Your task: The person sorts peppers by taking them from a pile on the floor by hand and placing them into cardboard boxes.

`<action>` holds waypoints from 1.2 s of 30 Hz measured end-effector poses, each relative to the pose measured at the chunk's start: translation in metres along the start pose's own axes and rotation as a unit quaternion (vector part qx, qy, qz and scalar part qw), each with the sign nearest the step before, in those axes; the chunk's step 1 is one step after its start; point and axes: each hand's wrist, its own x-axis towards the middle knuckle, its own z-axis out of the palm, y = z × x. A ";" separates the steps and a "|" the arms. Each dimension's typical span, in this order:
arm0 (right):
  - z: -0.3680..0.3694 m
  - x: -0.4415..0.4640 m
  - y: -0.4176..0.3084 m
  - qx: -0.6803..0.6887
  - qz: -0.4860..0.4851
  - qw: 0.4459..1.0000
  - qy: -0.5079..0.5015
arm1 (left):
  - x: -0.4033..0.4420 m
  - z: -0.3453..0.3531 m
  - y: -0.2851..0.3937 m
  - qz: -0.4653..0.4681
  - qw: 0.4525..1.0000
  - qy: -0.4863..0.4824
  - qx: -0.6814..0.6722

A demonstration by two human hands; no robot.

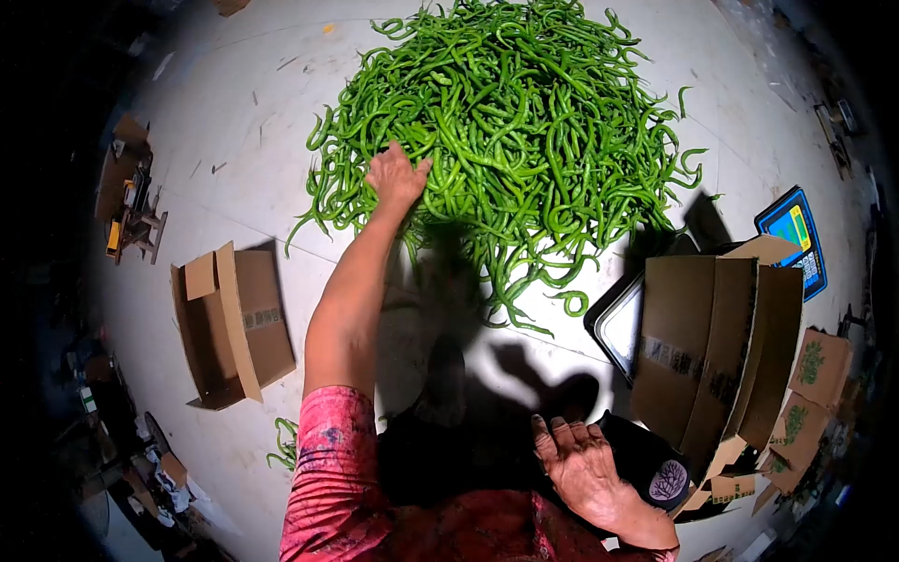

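Note:
A large heap of long green chili peppers [524, 122] lies on the pale floor, many of them curled. At its near left side my left hand [398, 180] reaches out, touching or just over the peppers. Its thumb and forefinger stand apart, and nothing shows between them; the other fingertips are partly hidden. Back near my body, my right hand [582, 473] rests over my dark-clothed leg, palm down, with its fingers a little spread and holding nothing.
An open cardboard box [267, 323] stands at left. At right, a taller open carton [688, 347] stands on or beside a metal scale platform [618, 323], near a blue scale display [796, 239]. Flattened printed cartons [805, 412] lie farther right. Several loose peppers [285, 442] lie by my left sleeve.

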 end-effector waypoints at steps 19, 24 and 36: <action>-0.003 -0.004 0.001 0.030 0.015 0.999 -0.015 | 0.012 0.038 0.068 -0.150 0.980 -0.044 -0.127; -0.010 -0.005 -0.001 0.044 0.026 0.999 -0.002 | 0.029 0.041 0.040 -0.141 0.970 -0.098 -0.173; -0.017 -0.007 -0.005 0.043 0.019 0.999 0.020 | 0.007 0.030 0.054 -0.148 0.978 -0.065 -0.129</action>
